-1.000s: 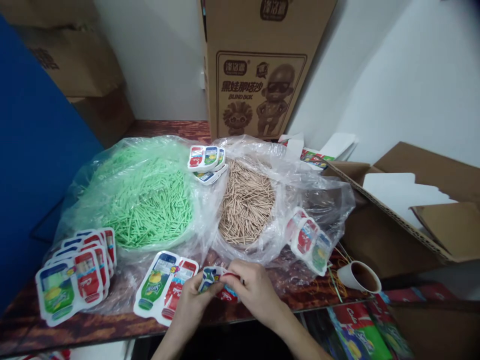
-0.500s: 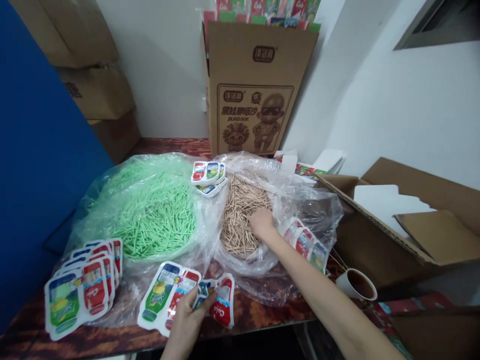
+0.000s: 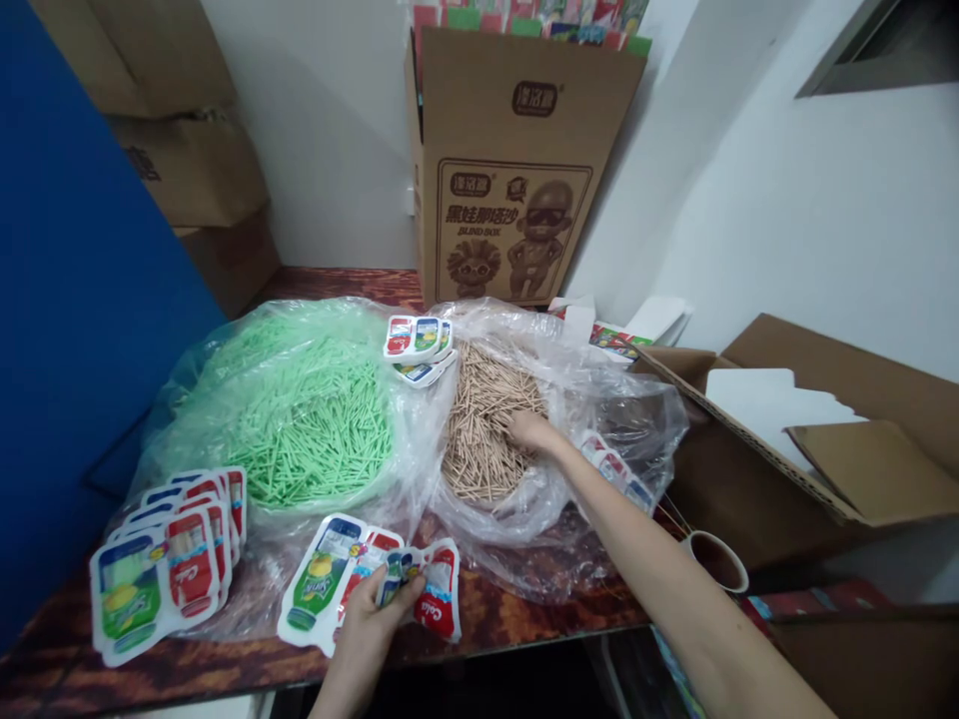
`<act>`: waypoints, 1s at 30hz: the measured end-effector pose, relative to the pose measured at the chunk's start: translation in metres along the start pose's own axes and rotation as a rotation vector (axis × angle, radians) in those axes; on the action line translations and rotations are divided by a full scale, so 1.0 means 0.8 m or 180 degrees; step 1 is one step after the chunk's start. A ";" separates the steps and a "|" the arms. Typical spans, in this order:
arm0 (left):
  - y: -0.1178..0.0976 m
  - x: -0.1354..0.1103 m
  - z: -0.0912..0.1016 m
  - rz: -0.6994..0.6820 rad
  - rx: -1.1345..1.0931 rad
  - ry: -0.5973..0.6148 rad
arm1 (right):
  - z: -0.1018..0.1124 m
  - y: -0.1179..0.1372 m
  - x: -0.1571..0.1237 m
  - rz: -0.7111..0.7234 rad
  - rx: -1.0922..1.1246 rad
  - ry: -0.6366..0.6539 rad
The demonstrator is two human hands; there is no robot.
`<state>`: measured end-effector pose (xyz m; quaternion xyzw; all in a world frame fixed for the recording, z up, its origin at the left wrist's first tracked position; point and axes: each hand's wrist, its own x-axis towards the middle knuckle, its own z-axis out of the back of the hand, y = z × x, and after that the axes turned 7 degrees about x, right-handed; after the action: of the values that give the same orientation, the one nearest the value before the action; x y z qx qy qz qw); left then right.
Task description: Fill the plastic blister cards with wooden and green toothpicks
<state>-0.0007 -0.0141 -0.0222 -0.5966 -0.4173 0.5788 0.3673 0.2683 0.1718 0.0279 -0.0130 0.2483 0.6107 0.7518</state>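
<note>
Near the table's front edge, my left hand (image 3: 379,609) is closed on a small printed pouch (image 3: 441,591) with a red cola side and a blue-green side. Under and beside it lies a flat white-edged double pouch (image 3: 319,579) with a green and a red bottle print. My right hand (image 3: 530,431) reaches into an open clear bag (image 3: 516,519) of thin brown sticks (image 3: 479,439); its fingers are curled and closed among the sticks, with the tips hidden. Left of that bag, another clear bag holds green sticks (image 3: 322,429).
Overlapping double pouches (image 3: 169,569) lie at the front left, with a few more pouches (image 3: 420,345) between the bags. A paper cup (image 3: 715,561) of dark liquid stands by an open carton (image 3: 756,479) at right. A tall printed carton (image 3: 516,180) stands at the back.
My right hand has shifted slightly right and up within the brown sticks. My left hand keeps hold of the pouch, which has moved slightly left and up. The view has shifted a little.
</note>
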 end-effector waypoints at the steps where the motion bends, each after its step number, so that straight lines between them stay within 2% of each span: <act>1: 0.002 0.001 0.000 0.0005 -0.0003 0.0013 | 0.002 -0.002 0.001 -0.0105 0.0327 0.0081; 6: 0.008 0.001 0.002 0.0064 0.0001 0.0066 | 0.004 -0.011 -0.002 -0.0385 0.1776 0.0280; 14: 0.001 0.001 0.002 0.0029 -0.0056 0.0021 | 0.011 -0.019 -0.019 -0.0151 0.3567 0.0136; 17: -0.001 0.000 -0.002 0.0021 -0.0039 0.0055 | 0.006 -0.018 -0.033 -0.0041 0.4016 0.0345; 22: -0.009 0.000 -0.004 0.0088 -0.0026 0.0172 | -0.008 -0.009 -0.072 0.0214 0.4461 0.1004; 24: -0.015 0.000 -0.002 0.0115 -0.0076 0.0218 | -0.023 -0.004 -0.094 0.0348 0.4602 0.1227; 26: -0.026 0.000 0.000 0.0040 -0.0150 0.0242 | -0.048 0.001 -0.117 0.0548 0.4676 0.1543; 28: -0.039 -0.001 0.001 -0.0227 -0.0131 0.0279 | -0.085 0.007 -0.140 0.0756 0.4558 0.2009; 30: -0.051 -0.003 0.000 -0.0493 0.0099 0.0509 | -0.125 0.014 -0.157 0.0861 0.4375 0.2424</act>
<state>-0.0036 -0.0009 0.0166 -0.6010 -0.4224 0.5058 0.4523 0.2055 0.0278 -0.0074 0.2761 0.8086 0.3604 0.3743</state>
